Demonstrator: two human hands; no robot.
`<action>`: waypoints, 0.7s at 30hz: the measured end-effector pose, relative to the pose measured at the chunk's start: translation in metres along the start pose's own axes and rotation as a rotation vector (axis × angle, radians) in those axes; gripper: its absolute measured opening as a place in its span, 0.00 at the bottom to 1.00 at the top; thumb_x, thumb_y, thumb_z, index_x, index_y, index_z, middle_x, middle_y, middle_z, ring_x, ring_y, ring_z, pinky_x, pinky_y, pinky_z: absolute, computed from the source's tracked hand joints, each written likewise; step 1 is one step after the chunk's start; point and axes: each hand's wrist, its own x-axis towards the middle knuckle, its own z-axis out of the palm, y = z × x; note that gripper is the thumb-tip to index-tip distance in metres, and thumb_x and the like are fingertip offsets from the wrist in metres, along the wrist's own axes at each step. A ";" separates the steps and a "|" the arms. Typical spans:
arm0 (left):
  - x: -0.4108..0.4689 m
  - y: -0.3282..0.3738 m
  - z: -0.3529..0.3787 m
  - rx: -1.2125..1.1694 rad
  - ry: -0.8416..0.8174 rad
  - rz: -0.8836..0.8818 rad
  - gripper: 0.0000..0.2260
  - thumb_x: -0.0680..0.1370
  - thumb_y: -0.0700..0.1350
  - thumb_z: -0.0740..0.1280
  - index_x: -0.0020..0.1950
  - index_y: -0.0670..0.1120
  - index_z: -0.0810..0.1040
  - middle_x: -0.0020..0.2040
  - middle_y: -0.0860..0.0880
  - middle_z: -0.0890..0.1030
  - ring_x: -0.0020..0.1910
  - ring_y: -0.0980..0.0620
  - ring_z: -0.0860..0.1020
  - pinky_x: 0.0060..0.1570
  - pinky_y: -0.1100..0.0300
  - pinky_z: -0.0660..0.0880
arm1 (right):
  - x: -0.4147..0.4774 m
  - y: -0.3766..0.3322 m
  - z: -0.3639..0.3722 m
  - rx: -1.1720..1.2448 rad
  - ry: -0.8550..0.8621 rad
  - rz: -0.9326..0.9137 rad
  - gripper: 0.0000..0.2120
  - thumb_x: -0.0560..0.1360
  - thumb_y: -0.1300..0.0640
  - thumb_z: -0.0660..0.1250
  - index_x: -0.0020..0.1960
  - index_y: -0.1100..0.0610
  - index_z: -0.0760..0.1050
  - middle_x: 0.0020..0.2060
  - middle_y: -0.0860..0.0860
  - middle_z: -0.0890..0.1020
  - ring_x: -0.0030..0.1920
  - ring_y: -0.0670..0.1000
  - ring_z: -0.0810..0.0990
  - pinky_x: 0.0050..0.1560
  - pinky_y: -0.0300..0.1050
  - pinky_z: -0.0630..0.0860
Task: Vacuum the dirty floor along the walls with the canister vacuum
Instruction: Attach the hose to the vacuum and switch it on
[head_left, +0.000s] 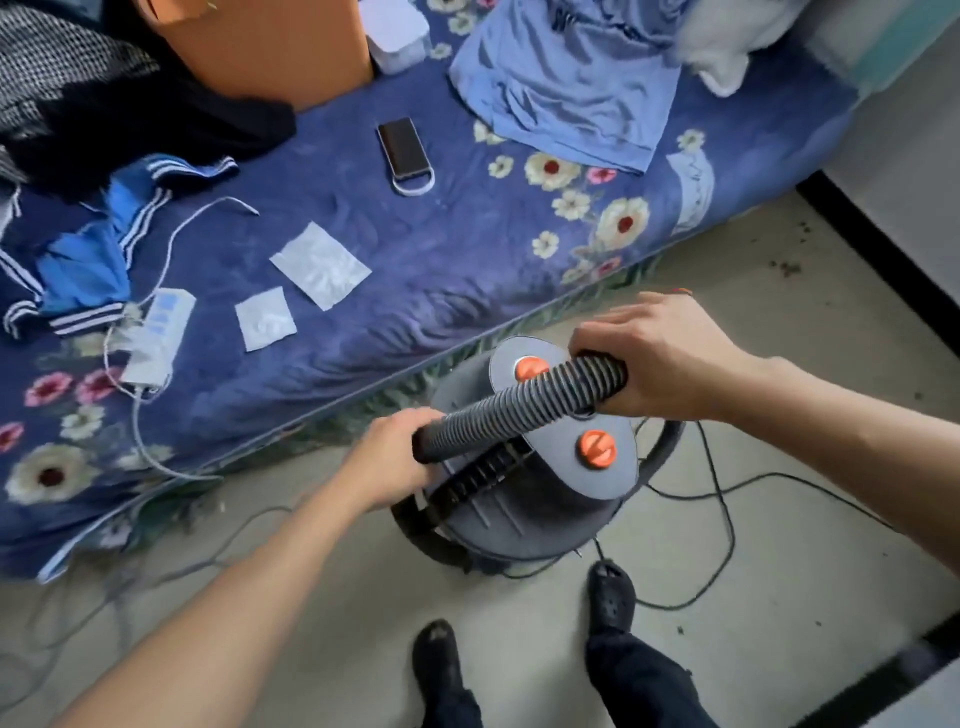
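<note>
A canister vacuum (524, 512) stands on the floor (789, 525) beside a bed (415, 249). The left hand (387, 462) and right hand (667, 356) curl their fingers round its ribbed hose (519, 402). The hose looks light and floppy, best gripped near its ends.

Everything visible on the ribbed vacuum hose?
The ribbed black hose, plastic-looking with paler ridges, ends in a smooth cuff at its lower end. It slants lower left to upper right above the lid of the dark grey canister vacuum. The left hand grips the cuff end; the right hand grips the upper end.
</note>
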 end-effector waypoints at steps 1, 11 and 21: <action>-0.007 0.005 0.003 -0.033 -0.038 0.040 0.16 0.63 0.42 0.72 0.45 0.59 0.76 0.40 0.56 0.80 0.44 0.53 0.78 0.41 0.62 0.72 | -0.007 -0.012 0.002 -0.019 0.062 0.019 0.10 0.63 0.52 0.72 0.43 0.52 0.78 0.34 0.47 0.78 0.36 0.57 0.79 0.41 0.50 0.76; -0.088 0.000 0.038 -0.112 -0.197 0.314 0.08 0.64 0.43 0.64 0.42 0.48 0.72 0.35 0.52 0.75 0.37 0.53 0.74 0.35 0.57 0.67 | -0.063 -0.081 0.048 1.896 0.647 1.556 0.22 0.82 0.51 0.60 0.69 0.64 0.66 0.59 0.66 0.76 0.50 0.64 0.80 0.60 0.59 0.76; -0.112 0.037 0.112 0.136 -0.480 0.391 0.27 0.72 0.54 0.70 0.68 0.55 0.67 0.61 0.52 0.73 0.61 0.51 0.72 0.60 0.50 0.71 | -0.116 -0.068 -0.019 1.633 0.302 1.292 0.19 0.71 0.46 0.69 0.53 0.59 0.73 0.35 0.56 0.78 0.26 0.50 0.75 0.25 0.37 0.73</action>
